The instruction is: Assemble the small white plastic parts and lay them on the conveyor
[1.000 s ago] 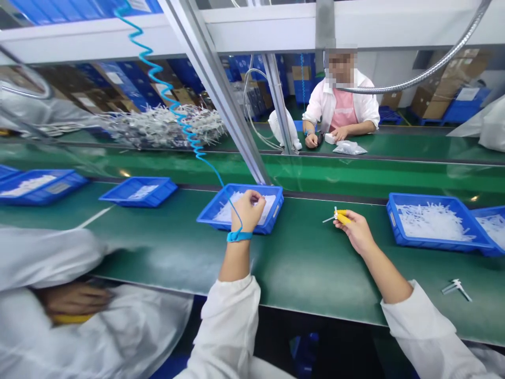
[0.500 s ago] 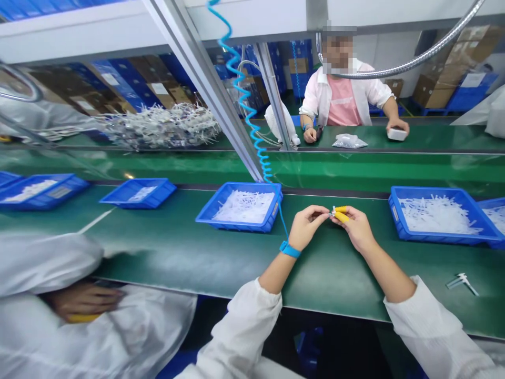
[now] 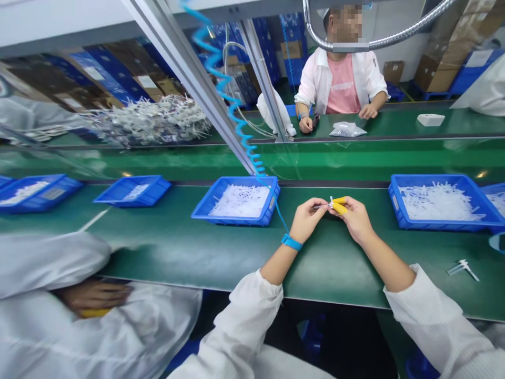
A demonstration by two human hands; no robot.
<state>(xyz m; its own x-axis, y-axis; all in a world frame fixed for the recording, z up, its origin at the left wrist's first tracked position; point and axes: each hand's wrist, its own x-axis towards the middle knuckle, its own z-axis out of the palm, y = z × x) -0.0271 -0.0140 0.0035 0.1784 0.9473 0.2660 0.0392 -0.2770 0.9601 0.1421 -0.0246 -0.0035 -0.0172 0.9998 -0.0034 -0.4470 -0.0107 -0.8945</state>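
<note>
My left hand (image 3: 307, 220) and my right hand (image 3: 358, 220) meet over the green bench, fingertips pinched together. Between them is a small white-and-grey plastic piece (image 3: 330, 203), mostly covered by my fingers, so its exact kind does not show. Yellow finger cots cover two digits of the right hand. A blue wrist strap (image 3: 292, 242) with a coiled cord circles my left wrist. On the bench to the right lies a small T-shaped white plastic part (image 3: 464, 267) with greyish legs, apart from both hands.
Blue trays of white plastic pieces stand along the bench's back edge, one left (image 3: 272, 208) and one right (image 3: 398, 210) of my hands. Beyond the conveyor (image 3: 355, 155), a co-worker (image 3: 342, 84) sits near a clear bag (image 3: 347, 129) and white box (image 3: 431, 120). Another person's sleeve (image 3: 51, 258) is at left.
My hands stay pinched together on the small piece, with slight finger movement. The co-worker opposite has let go of the white box, now farther right. My view has shifted slightly.
</note>
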